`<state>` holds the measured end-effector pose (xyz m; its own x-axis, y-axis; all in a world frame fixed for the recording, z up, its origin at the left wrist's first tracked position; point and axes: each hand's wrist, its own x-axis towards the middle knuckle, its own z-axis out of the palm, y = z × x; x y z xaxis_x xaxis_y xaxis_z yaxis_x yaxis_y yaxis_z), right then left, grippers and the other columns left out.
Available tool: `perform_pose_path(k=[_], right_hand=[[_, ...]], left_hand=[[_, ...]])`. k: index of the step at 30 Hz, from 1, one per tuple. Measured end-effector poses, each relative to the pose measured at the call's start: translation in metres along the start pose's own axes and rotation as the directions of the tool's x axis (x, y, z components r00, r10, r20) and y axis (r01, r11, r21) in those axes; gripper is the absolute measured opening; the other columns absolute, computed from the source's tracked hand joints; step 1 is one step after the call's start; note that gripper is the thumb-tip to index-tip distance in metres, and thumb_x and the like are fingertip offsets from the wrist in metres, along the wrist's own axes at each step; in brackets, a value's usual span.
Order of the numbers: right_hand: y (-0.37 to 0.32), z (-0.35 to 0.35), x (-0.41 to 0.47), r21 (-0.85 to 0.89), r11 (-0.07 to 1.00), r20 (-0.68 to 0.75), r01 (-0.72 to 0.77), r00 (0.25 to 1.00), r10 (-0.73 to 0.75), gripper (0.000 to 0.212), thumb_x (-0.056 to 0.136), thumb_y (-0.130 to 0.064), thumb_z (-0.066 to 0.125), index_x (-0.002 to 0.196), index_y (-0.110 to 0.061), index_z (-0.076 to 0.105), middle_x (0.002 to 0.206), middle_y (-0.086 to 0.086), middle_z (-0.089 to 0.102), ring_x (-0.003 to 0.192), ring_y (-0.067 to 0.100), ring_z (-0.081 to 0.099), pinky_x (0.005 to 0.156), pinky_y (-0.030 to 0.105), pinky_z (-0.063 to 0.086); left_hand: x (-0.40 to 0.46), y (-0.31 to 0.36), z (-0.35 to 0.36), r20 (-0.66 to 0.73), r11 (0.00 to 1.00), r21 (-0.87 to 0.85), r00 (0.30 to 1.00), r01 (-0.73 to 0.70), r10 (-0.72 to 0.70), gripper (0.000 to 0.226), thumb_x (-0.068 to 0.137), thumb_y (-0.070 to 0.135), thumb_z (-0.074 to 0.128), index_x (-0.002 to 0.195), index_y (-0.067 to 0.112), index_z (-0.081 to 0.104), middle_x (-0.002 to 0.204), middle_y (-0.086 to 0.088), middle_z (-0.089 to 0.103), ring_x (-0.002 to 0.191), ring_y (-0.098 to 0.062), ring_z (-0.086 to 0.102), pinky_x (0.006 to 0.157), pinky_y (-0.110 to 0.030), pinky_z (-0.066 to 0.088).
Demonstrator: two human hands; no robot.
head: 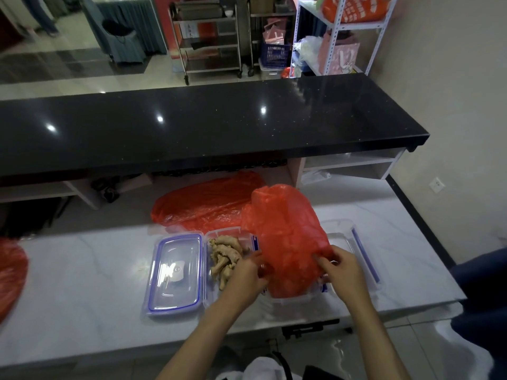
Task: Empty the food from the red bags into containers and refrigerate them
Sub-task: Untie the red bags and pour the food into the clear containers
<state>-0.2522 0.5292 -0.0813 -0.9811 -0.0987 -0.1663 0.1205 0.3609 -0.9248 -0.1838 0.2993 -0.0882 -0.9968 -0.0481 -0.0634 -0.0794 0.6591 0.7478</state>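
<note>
A full red bag (285, 237) stands upended over a clear container (299, 298) at the white counter's front. My left hand (248, 275) grips the bag's lower left edge and my right hand (341, 272) pinches its lower right edge. To the left, an open clear container (216, 234) holds ginger roots (226, 256). Its blue-trimmed lid (175, 272) lies flat beside it. A second lid (356, 248) lies to the right, partly hidden by the bag. An emptied red bag (203, 204) lies flat behind.
Another red bag (11, 272) shows at the left edge of the white marble counter (82, 292). A raised black countertop (208, 124) runs behind. A wall stands to the right. Metal carts and shelving stand far back.
</note>
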Motion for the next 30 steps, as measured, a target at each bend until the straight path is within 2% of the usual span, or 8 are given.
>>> perform_pose_path(k=[5,9,11,15,18,21,26,30], right_hand=[[-0.02,-0.008,-0.003,0.142,0.99,-0.009,0.016,1.0,-0.015,0.018,0.082,-0.03,0.083,0.097,-0.023,0.075,0.084,-0.009,0.079,0.08,0.012,0.077,0.065,0.024,0.061],[-0.009,-0.013,-0.001,-0.065,0.997,0.261,-0.033,0.964,0.049,0.066,0.066,-0.051,0.092,0.123,-0.035,0.065,0.107,-0.012,0.074,0.098,0.009,0.071,0.078,0.029,0.06],[-0.004,-0.011,-0.003,-0.141,0.99,0.3,-0.024,0.952,0.066,0.065,0.068,-0.043,0.093,0.125,-0.035,0.062,0.109,-0.014,0.071,0.099,0.008,0.068,0.077,0.025,0.058],[-0.003,-0.008,0.003,-0.207,0.978,0.212,0.01,0.977,0.035,0.023,0.087,-0.02,0.079,0.109,-0.024,0.072,0.096,-0.009,0.076,0.089,0.011,0.073,0.083,0.042,0.064],[-0.004,-0.006,0.008,-0.083,0.996,0.124,0.012,0.992,-0.002,0.014,0.096,-0.021,0.069,0.107,-0.028,0.072,0.096,-0.005,0.077,0.085,0.02,0.075,0.07,0.041,0.066],[-0.011,0.0,0.003,0.067,0.997,0.08,-0.023,0.997,0.018,0.017,0.1,-0.026,0.063,0.113,-0.019,0.072,0.097,0.001,0.077,0.086,0.024,0.075,0.061,0.032,0.062],[-0.018,-0.003,-0.002,0.279,0.958,0.033,-0.062,0.998,0.055,0.025,0.096,-0.037,0.066,0.117,-0.025,0.068,0.107,0.0,0.075,0.087,0.017,0.076,0.068,0.032,0.064],[-0.007,-0.007,-0.003,-0.006,1.0,0.21,-0.025,0.977,0.025,0.062,0.075,-0.065,0.079,0.127,-0.036,0.061,0.115,-0.016,0.07,0.106,0.004,0.066,0.085,0.028,0.058]], left_hand=[[0.002,0.013,-0.007,-0.178,0.958,-0.283,0.979,0.044,-0.097,0.022,0.097,0.002,0.067,0.101,0.022,0.074,0.089,0.011,0.074,0.078,-0.005,0.071,0.073,-0.022,0.06],[0.005,0.01,-0.003,-0.212,0.914,-0.399,0.962,0.073,-0.169,0.016,0.103,0.021,0.065,0.098,0.034,0.072,0.087,0.007,0.077,0.077,-0.012,0.074,0.072,-0.037,0.064],[0.003,0.009,0.002,-0.214,0.919,-0.388,0.962,0.075,-0.168,0.014,0.104,0.024,0.062,0.103,0.031,0.073,0.089,0.007,0.077,0.08,-0.01,0.074,0.076,-0.037,0.063],[-0.001,0.008,0.009,-0.149,0.948,-0.311,0.982,0.069,-0.12,0.024,0.104,0.041,0.061,0.117,0.024,0.072,0.107,0.009,0.074,0.099,-0.011,0.07,0.086,-0.033,0.059],[-0.002,-0.002,0.014,0.02,0.996,0.086,1.0,0.016,-0.018,0.061,0.091,0.064,0.065,0.14,0.028,0.058,0.143,0.011,0.054,0.133,-0.01,0.046,0.111,-0.033,0.041],[-0.002,-0.005,0.018,-0.061,0.962,0.271,0.997,-0.037,0.056,0.042,0.091,0.043,0.073,0.128,0.024,0.067,0.139,0.007,0.058,0.129,-0.016,0.05,0.11,-0.041,0.046],[0.001,0.001,0.012,-0.234,0.996,0.066,0.969,-0.064,0.077,0.012,0.1,0.016,0.061,0.103,0.018,0.072,0.103,0.011,0.068,0.093,-0.008,0.06,0.08,-0.033,0.051],[0.0,0.015,0.009,-0.313,0.979,-0.198,0.949,-0.037,-0.028,0.014,0.105,0.024,0.062,0.097,0.021,0.073,0.091,0.014,0.071,0.085,-0.004,0.065,0.075,-0.019,0.051]])
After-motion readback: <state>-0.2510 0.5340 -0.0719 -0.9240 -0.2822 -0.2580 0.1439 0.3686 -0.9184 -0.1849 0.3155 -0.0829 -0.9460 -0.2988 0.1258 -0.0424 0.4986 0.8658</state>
